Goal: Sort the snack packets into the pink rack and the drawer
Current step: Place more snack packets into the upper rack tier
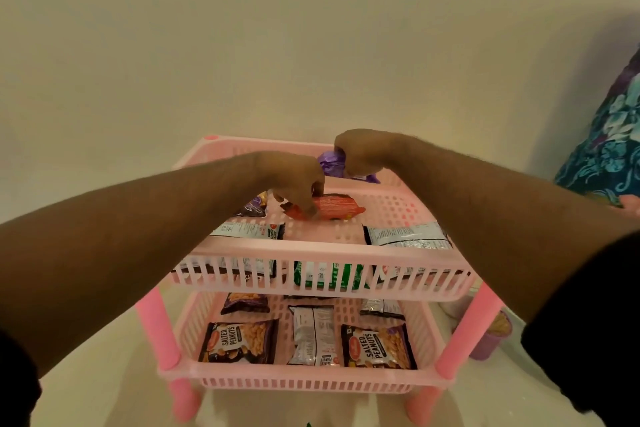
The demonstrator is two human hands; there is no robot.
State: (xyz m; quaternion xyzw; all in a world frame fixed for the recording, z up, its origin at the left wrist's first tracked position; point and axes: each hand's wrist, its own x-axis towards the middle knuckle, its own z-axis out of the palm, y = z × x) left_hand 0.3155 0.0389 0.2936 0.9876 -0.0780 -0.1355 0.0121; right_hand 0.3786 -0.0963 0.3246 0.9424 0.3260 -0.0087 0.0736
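The pink rack (pixel 322 251) stands before me with two slatted shelves. My left hand (pixel 298 180) reaches over the top shelf and pinches a red-orange snack packet (pixel 332 207) lying near its middle. My right hand (pixel 360 152) hovers over the back of the same shelf, closed on a purple packet (pixel 331 165). White and dark packets (pixel 408 236) lie along the top shelf's front. On the lower shelf lie several salted peanuts packets (pixel 239 341), some face up, some showing their white backs (pixel 313 334). No drawer is in view.
A cream wall rises close behind the rack. A floral blue and purple cloth (pixel 609 149) hangs at the right edge. A purple container (pixel 491 336) sits on the floor by the rack's right leg. The pale floor spreads around the rack.
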